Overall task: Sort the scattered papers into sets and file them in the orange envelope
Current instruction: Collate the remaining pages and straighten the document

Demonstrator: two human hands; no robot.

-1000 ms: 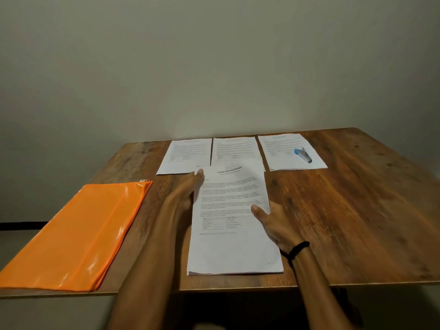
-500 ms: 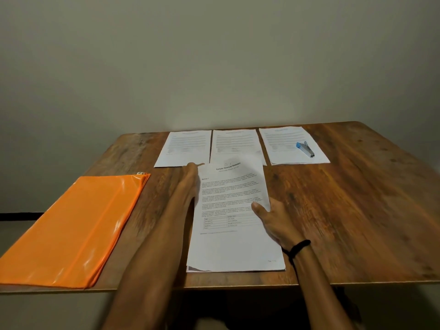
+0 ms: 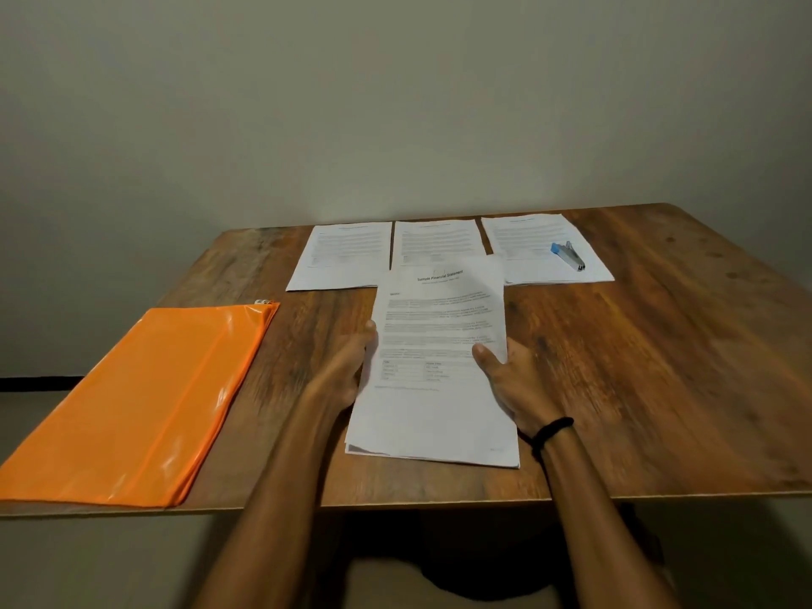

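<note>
A stack of printed papers (image 3: pixel 439 389) lies at the table's near middle, its far end reaching over the middle sheet behind it. My left hand (image 3: pixel 345 373) holds the stack's left edge, fingers hidden beneath the paper. My right hand (image 3: pixel 512 384) grips the right edge with the thumb on top. The orange envelope (image 3: pixel 145 397) lies flat to the left, apart from both hands. Three sets of paper sit in a row at the back: left (image 3: pixel 347 252), middle (image 3: pixel 439 239) and right (image 3: pixel 527 243).
A small blue and silver stapler (image 3: pixel 568 255) rests on the right back set. The wooden table (image 3: pixel 659 367) ends close to me, and the envelope's near corner reaches that front edge. A plain wall stands behind the table.
My left hand has drawn back from the stack's far left corner to the middle of its left edge. The stack's far end now overlaps the middle back sheet more.
</note>
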